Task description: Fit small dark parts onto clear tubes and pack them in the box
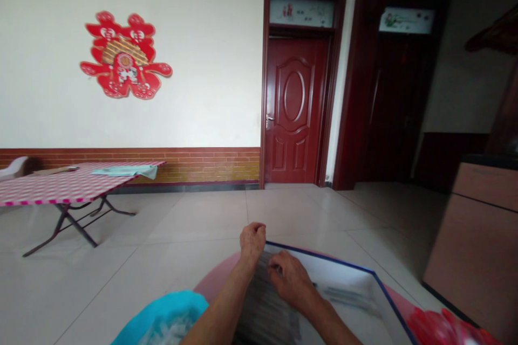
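Note:
A shallow white box [348, 275] with a blue rim rests on a round pink surface [218, 275] in front of me. My left hand [253, 240] is closed at the box's far left corner; what its fingers hold, if anything, is hidden. My right hand [289, 277] hovers over the box with its fingers curled into a pinch. I cannot make out anything between them. Under my hands lies a blurred heap of thin, greyish, stick-like pieces [267, 307]. A few similar thin pieces [350, 297] lie at the right inside the box.
A bright blue container [162, 307] with whitish bits inside stands at the lower left. Red plastic [441, 326] lies at the lower right. Further off are a folding table [60, 186] with a checked cover, a red door [295, 108] and a brownish cabinet [473, 248].

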The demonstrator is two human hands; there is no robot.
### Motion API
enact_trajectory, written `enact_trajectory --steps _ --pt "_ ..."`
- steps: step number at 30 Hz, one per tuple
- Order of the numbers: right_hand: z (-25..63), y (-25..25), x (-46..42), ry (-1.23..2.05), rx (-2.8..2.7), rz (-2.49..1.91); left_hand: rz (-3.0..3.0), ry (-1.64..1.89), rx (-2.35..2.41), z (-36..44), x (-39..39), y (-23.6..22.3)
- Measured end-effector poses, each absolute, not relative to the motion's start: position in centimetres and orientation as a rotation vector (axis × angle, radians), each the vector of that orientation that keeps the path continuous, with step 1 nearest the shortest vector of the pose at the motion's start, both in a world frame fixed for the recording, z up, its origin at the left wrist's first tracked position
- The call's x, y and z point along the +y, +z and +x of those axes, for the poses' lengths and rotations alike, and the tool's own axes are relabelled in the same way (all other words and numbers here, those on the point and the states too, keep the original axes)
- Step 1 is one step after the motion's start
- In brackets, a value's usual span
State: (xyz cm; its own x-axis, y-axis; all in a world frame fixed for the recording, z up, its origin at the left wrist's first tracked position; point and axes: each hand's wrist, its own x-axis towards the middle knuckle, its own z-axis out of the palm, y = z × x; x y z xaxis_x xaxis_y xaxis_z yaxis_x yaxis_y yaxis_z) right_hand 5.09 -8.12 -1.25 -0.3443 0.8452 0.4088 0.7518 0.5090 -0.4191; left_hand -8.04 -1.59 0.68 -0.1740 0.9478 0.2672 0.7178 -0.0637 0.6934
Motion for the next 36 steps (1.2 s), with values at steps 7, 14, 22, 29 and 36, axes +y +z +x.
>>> enact_trajectory --steps 7,14,22,29,36 --pt "15.5 -0.6 -5.6 0.102 -2.044 -1.716 2.155 0.96 1.732 -1.5 -3.3 0.5" --pt "16.6 -4.0 -6.7 0.22 -2.226 -1.661 2.51 0.715 1.639 -0.4 -5.4 -0.8" --pt "15.7 -5.0 -8.1 0.114 -2.33 -1.702 2.618 0.636 1.552 -0.5 -5.4 -1.0" --pt "15.7 -4.0 -7.1 0.154 -2.124 -1.547 2.67 0.844 1.333 -0.8 -5.3 -1.3" --pt "14.3 -3.0 -7.6 0.226 -1.993 -1.319 2.629 0.989 1.064 -1.0 -4.7 -2.4"
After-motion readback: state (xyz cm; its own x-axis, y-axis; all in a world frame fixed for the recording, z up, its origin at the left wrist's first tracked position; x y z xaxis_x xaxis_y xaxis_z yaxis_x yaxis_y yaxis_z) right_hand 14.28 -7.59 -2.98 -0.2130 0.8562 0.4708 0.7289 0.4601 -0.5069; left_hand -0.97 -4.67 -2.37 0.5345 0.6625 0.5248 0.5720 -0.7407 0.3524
